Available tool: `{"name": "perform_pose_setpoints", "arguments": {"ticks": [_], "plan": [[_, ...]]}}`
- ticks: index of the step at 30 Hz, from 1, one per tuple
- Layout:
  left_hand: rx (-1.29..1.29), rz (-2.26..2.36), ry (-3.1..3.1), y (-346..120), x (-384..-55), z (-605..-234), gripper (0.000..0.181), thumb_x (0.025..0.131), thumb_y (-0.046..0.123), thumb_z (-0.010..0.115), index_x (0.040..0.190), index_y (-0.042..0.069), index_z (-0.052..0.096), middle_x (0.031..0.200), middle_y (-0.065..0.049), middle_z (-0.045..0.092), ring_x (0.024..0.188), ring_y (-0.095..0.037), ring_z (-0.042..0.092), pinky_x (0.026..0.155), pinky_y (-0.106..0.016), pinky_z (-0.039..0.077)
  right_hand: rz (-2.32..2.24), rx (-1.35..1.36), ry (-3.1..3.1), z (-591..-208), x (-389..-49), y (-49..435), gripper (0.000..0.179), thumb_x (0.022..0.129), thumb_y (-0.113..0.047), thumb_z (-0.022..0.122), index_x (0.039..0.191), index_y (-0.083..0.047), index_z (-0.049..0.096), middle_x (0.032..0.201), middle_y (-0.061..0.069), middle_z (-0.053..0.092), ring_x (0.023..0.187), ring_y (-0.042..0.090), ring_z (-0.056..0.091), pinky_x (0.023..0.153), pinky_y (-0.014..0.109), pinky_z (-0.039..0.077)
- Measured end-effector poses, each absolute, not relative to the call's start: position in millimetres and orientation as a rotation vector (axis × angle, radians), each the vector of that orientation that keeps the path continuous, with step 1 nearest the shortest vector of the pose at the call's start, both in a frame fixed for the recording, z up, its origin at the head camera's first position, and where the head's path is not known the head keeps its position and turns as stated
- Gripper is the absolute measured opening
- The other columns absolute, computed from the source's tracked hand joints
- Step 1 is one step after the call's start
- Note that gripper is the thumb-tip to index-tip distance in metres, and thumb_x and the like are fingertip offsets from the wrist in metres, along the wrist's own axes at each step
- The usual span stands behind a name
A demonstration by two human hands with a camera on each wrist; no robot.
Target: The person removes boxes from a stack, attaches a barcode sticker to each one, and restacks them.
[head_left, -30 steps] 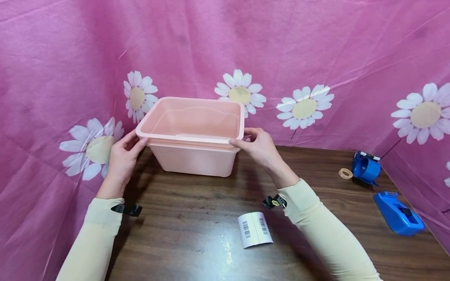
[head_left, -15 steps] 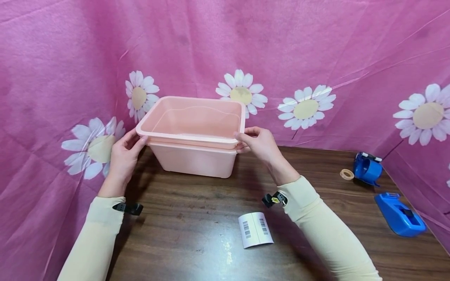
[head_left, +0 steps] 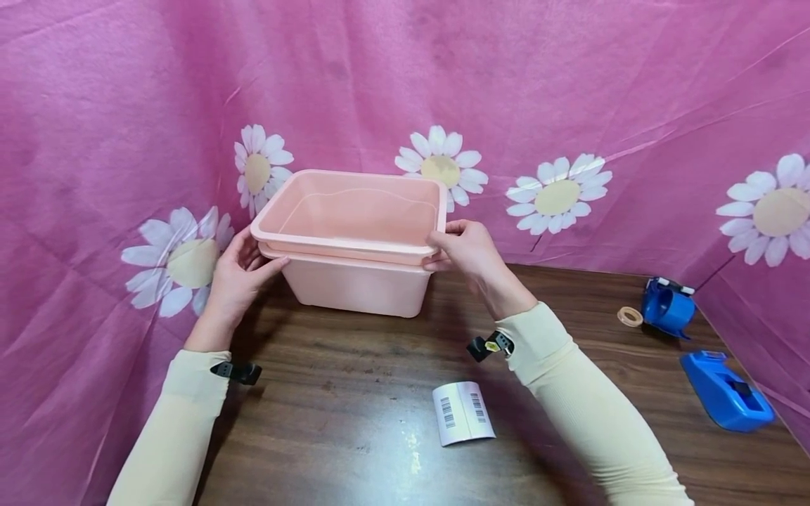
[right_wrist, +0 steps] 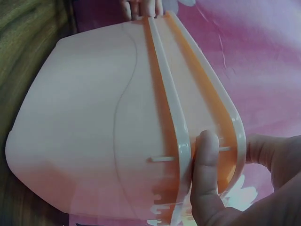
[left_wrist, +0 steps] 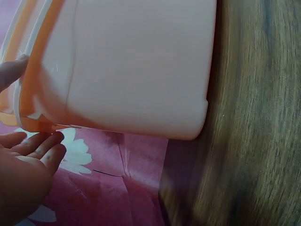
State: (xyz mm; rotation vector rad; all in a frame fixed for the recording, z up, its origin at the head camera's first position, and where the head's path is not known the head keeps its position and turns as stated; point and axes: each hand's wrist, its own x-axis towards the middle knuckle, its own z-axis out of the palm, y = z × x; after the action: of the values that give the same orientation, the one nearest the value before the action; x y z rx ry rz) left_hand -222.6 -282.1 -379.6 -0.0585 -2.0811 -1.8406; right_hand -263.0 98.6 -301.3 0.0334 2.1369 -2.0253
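Two pink plastic bins stand nested one in the other on the table. The upper bin (head_left: 363, 211) sits partly out of the lower bin (head_left: 357, 284), with a gap between the two rims. At the right side my right hand (head_left: 471, 260) pinches the upper bin's rim; the right wrist view shows one finger (right_wrist: 205, 160) between the rims. My left hand (head_left: 237, 288) holds the lower bin's left front corner, thumb on the front of its rim and fingers around the side. In the left wrist view those fingertips (left_wrist: 56, 137) are right under the rim edge.
A white label sheet with barcodes (head_left: 463, 413) lies in front of the bins. At the right are a blue tape dispenser (head_left: 728, 391), another blue holder (head_left: 669, 307) and a tan ring (head_left: 629, 317). A pink flowered cloth (head_left: 354, 84) hangs behind.
My left thumb has shifted from the upper rim down to the lower bin's rim. My right hand has risen slightly with the upper bin's rim, widening the gap between the rims.
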Motion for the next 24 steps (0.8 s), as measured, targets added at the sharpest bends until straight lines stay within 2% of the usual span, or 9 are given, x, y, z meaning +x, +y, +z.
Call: {"name": "perform_pose_setpoints", "arguments": {"ticks": [2, 5, 11, 17, 24], "plan": [[-0.062, -1.829, -2.105, -281.5, -221.6, -379.6, 0.082, 0.097, -0.006, 0.081, 0.17, 0.003, 0.044, 0.168, -0.024, 0.053, 0.137, -0.004, 0.06, 0.114, -0.011, 0.05, -2.033, 0.02, 2.143, -299.8, -264.3, 98.6, 0.047, 0.1, -0.002, 0.065, 0.143, 0.011, 0.055, 0.109, 0.019, 0.065, 0.062, 0.012, 0.076, 0.068, 0.028, 0.069], [-0.043, -1.811, -2.148, -281.0, -219.1, -379.3, 0.081, 0.099, 0.002, 0.082, 0.171, 0.005, 0.045, 0.172, -0.023, 0.05, 0.149, -0.013, 0.058, 0.115, -0.01, 0.049, -2.027, 0.0, 2.166, -298.6, -265.4, 98.5, 0.056, 0.099, -0.001, 0.063, 0.153, 0.012, 0.054, 0.103, 0.016, 0.068, 0.059, 0.011, 0.075, 0.064, 0.027, 0.068], [-0.001, -1.793, -2.197, -279.9, -213.8, -379.9, 0.08, 0.101, 0.01, 0.083, 0.171, 0.007, 0.044, 0.176, -0.02, 0.046, 0.162, -0.033, 0.047, 0.114, -0.01, 0.049, -2.016, -0.042, 2.198, -298.0, -263.1, 97.3, 0.051, 0.102, -0.002, 0.06, 0.151, 0.012, 0.057, 0.091, 0.008, 0.064, 0.057, 0.012, 0.074, 0.061, 0.027, 0.067], [-0.012, -1.817, -2.181, -277.7, -210.6, -381.5, 0.081, 0.101, 0.01, 0.083, 0.171, 0.006, 0.044, 0.175, -0.021, 0.047, 0.159, -0.029, 0.051, 0.112, -0.009, 0.051, -2.023, -0.053, 2.242, -295.5, -260.6, 97.7, 0.043, 0.103, -0.004, 0.06, 0.144, 0.01, 0.061, 0.091, 0.008, 0.061, 0.057, 0.011, 0.071, 0.059, 0.027, 0.066], [-0.014, -1.796, -2.192, -276.4, -207.8, -383.5, 0.08, 0.101, 0.01, 0.083, 0.171, 0.008, 0.045, 0.174, -0.021, 0.048, 0.156, -0.026, 0.053, 0.11, -0.008, 0.052, -2.056, -0.08, 2.25, -289.0, -257.3, 98.7, 0.045, 0.102, -0.003, 0.058, 0.144, 0.011, 0.061, 0.097, 0.012, 0.061, 0.056, 0.01, 0.07, 0.057, 0.024, 0.065]]}}
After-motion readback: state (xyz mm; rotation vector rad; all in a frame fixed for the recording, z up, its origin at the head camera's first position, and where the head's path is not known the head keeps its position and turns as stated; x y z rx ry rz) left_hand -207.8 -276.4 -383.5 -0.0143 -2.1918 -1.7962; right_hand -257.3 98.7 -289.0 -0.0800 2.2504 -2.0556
